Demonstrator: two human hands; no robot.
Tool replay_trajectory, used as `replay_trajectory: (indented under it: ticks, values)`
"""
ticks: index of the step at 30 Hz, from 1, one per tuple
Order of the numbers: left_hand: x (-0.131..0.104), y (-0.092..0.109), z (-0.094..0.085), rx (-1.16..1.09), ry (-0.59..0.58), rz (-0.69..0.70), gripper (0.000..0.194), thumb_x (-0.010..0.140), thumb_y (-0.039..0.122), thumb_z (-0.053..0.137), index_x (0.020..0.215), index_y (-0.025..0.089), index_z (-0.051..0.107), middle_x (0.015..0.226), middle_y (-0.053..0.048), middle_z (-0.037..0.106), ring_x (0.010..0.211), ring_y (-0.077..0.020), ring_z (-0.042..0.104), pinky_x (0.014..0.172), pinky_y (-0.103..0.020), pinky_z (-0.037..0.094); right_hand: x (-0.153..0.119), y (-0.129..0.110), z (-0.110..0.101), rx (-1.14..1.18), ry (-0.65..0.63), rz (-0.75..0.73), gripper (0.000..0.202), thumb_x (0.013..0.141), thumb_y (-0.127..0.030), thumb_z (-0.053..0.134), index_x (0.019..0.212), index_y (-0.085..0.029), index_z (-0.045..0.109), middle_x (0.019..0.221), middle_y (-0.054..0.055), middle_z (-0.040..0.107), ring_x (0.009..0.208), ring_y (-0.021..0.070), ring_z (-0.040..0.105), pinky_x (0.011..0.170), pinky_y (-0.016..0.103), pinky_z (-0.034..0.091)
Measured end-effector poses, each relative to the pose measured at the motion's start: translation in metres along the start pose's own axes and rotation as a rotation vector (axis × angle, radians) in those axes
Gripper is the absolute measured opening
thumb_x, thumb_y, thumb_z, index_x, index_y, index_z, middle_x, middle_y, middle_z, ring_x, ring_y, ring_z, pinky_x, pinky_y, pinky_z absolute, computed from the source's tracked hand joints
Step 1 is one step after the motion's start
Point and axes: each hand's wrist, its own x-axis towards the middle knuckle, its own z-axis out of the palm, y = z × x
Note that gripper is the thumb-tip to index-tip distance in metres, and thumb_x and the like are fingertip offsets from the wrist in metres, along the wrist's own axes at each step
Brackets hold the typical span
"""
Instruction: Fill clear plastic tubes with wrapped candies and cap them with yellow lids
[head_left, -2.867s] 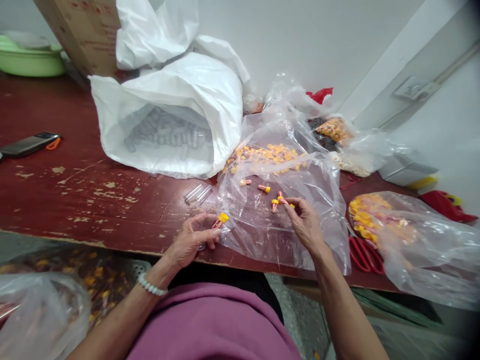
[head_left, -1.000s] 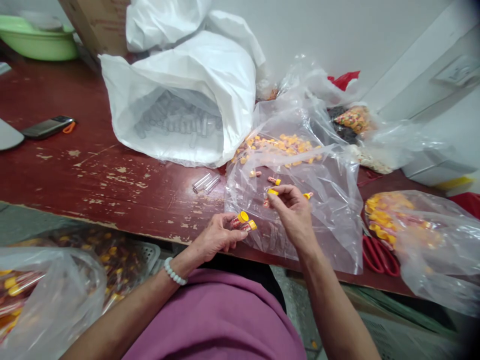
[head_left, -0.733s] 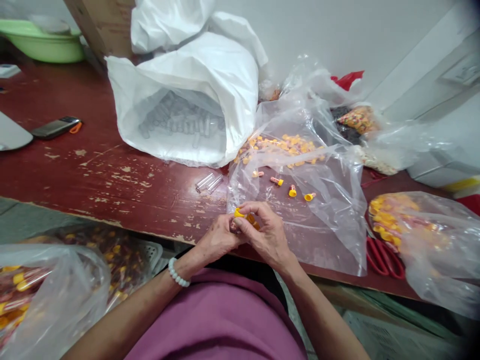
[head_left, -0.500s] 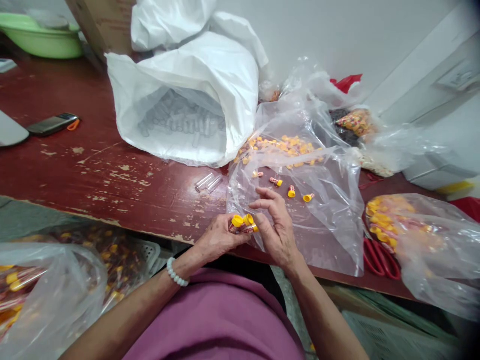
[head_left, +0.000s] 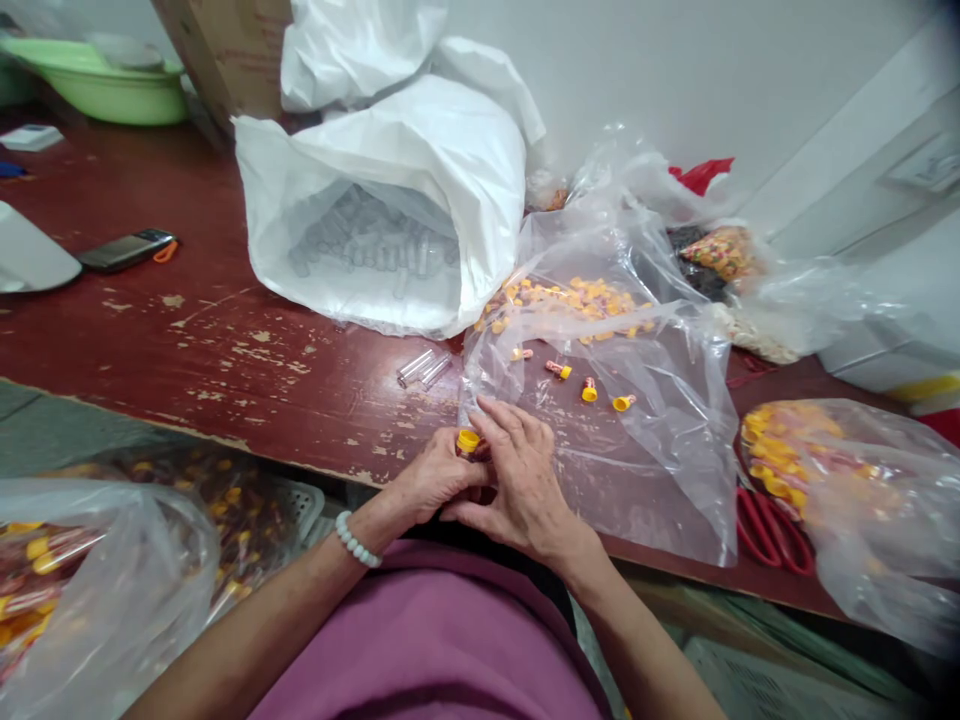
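My left hand [head_left: 435, 478] is closed round small tubes with yellow caps [head_left: 468, 441] at the table's front edge. Over them bends my right hand [head_left: 521, 475], its fingers touching the left hand and hiding part of the tubes; what its fingertips grip is hidden. Clear empty tubes [head_left: 422, 368] lie just beyond on the red table. Several small yellow-capped pieces [head_left: 589, 389] are spread on a clear plastic bag [head_left: 645, 450] to the right. More yellow caps [head_left: 585, 297] are heaped inside that bag. A white sack [head_left: 480, 170] lies open with many clear tubes [head_left: 375, 235] inside.
Red-handled scissors [head_left: 772, 535] and another bag of yellow-capped pieces [head_left: 787, 445] lie at the right. A phone [head_left: 127, 250] and a green basin [head_left: 112, 90] are at the left. Bags of filled tubes [head_left: 172, 520] stand below the table's left front edge.
My right hand has moved left and down onto the tubes in my left hand, covering most of them. The view has shifted slightly.
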Motion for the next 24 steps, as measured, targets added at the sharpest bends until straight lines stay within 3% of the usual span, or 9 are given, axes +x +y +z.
replay_trajectory:
  ticks: [5,10,13,16,18,24]
  values:
    - [0.005,-0.016,0.0,0.037,0.093,0.041,0.014,0.056,0.007,0.058,0.069,0.012,0.059,0.062,0.002,0.053,0.059,-0.0108,0.048,0.055,-0.022,0.039,0.001,-0.005,0.011,-0.092,0.026,-0.015,0.062,0.064,-0.043,0.07,0.12,-0.021,0.053,0.127,0.009,0.058,0.121,0.0327,0.043,0.103,0.051,0.02]
    - [0.005,-0.019,-0.002,0.017,0.127,0.053,0.015,0.055,0.006,0.058,0.068,0.013,0.059,0.066,0.0,0.057,0.062,-0.0121,0.051,0.056,-0.023,0.04,0.001,-0.004,0.017,-0.075,0.062,-0.099,0.055,0.064,-0.037,0.067,0.116,-0.02,0.056,0.121,0.006,0.063,0.119,0.0295,0.047,0.107,0.05,0.016]
    - [0.002,-0.012,-0.003,-0.117,0.111,-0.014,0.015,0.054,0.007,0.063,0.068,0.012,0.059,0.064,0.001,0.057,0.058,-0.011,0.051,0.054,-0.022,0.04,0.002,-0.001,0.01,-0.041,0.009,-0.049,0.067,0.065,-0.044,0.071,0.125,-0.022,0.05,0.138,0.008,0.048,0.127,0.031,0.039,0.106,0.049,0.023]
    - [0.001,-0.007,-0.006,-0.306,0.041,-0.069,0.019,0.058,0.014,0.073,0.072,0.012,0.062,0.065,0.001,0.058,0.058,-0.0092,0.053,0.056,-0.02,0.042,0.001,0.006,0.001,0.012,0.047,0.064,0.095,0.065,-0.052,0.073,0.142,-0.02,0.029,0.15,0.014,0.028,0.134,0.0311,0.03,0.106,0.048,0.029]
    - [0.0,-0.007,-0.009,-0.379,0.013,-0.108,0.024,0.06,0.019,0.078,0.078,0.011,0.064,0.07,0.0,0.06,0.06,-0.0085,0.055,0.057,-0.02,0.042,-0.002,0.013,0.0,0.049,0.081,0.111,0.106,0.063,-0.055,0.075,0.145,-0.018,0.019,0.148,0.016,0.029,0.134,0.0308,0.031,0.108,0.048,0.03]
    - [-0.003,-0.011,-0.013,-0.397,-0.054,-0.117,0.029,0.063,0.024,0.078,0.087,0.012,0.066,0.074,-0.003,0.064,0.057,-0.0123,0.059,0.054,-0.024,0.046,-0.014,0.018,0.018,0.12,0.024,0.064,0.109,0.061,-0.05,0.079,0.146,-0.02,0.017,0.141,0.017,0.039,0.13,0.0311,0.039,0.106,0.049,0.036]
